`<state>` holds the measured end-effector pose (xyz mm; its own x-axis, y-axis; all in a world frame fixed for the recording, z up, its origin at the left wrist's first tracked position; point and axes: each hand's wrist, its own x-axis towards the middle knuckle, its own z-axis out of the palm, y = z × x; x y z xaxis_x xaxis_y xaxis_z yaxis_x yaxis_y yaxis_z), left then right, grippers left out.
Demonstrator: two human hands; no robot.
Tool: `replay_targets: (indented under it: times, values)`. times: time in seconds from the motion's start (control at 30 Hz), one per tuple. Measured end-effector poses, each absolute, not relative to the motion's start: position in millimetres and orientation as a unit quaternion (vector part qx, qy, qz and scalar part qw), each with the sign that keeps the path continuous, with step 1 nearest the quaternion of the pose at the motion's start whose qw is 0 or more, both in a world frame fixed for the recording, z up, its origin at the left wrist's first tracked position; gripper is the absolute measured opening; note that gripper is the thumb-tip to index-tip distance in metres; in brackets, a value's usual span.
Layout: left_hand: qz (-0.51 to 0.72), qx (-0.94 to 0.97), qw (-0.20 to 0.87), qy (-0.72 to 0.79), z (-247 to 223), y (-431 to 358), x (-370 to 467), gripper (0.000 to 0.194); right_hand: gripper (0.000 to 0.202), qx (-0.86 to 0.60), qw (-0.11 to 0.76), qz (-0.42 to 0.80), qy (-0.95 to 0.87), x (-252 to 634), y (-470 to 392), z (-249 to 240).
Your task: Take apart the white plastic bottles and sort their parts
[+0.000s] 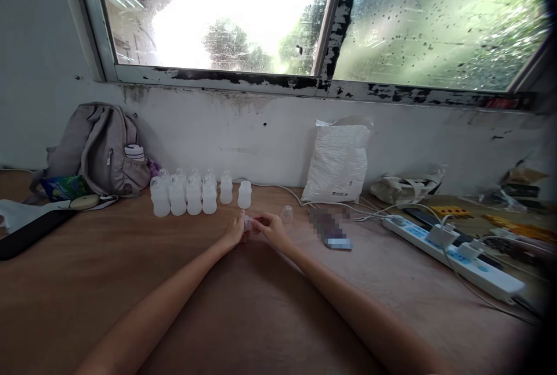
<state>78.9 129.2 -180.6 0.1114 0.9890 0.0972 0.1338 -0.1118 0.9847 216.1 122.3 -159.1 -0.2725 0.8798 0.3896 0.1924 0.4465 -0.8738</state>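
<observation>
Both hands meet over the middle of the table. My left hand (235, 230) is closed around a small translucent whitish bottle part (248, 223), mostly hidden by fingers. From the other side, the fingertips of my right hand (270, 227) pinch the same part. Just right of that hand, a clear dome-shaped cap (286, 214) stands on the table. Behind the hands is a frosted baby bottle (244, 195) without a cap. Another bottle (225, 188), with a clear top, stands to its left, beside a cluster of several similar capped bottles (186, 196).
At the left are a grey backpack (102, 148) and a black flat case (35, 234). A white plastic packet (338, 160) leans on the wall. A blurred item with a light-blue end (339, 243) lies right of my hands. Farther right, a power strip (452, 256) trails cables.
</observation>
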Motion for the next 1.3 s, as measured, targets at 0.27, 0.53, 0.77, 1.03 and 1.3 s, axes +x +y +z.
replay_targets:
  times: [0.27,0.53,0.77,1.03,1.3]
  values:
    - [0.455,0.582,0.435,0.515,-183.1,127.3,77.4,0.056,0.023,-0.387,0.455,0.255,-0.761,213.5,119.7,-165.0]
    - [0.443,0.588,0.432,0.521,-180.7,127.0,79.9,0.053,0.019,-0.376,0.434,0.19,-0.797,215.2,120.6,-164.5]
    - [0.444,0.594,0.433,0.513,-180.5,126.1,79.6,0.052,0.017,-0.36,0.414,0.176,-0.817,217.1,120.4,-160.5]
    - [0.44,0.602,0.431,0.508,-178.9,124.5,79.6,0.047,0.011,-0.352,0.401,0.19,-0.824,218.1,120.0,-155.2]
    - [0.429,0.603,0.432,0.516,-173.9,122.0,80.6,0.054,0.016,-0.403,0.436,0.231,-0.771,210.5,118.4,-165.0]
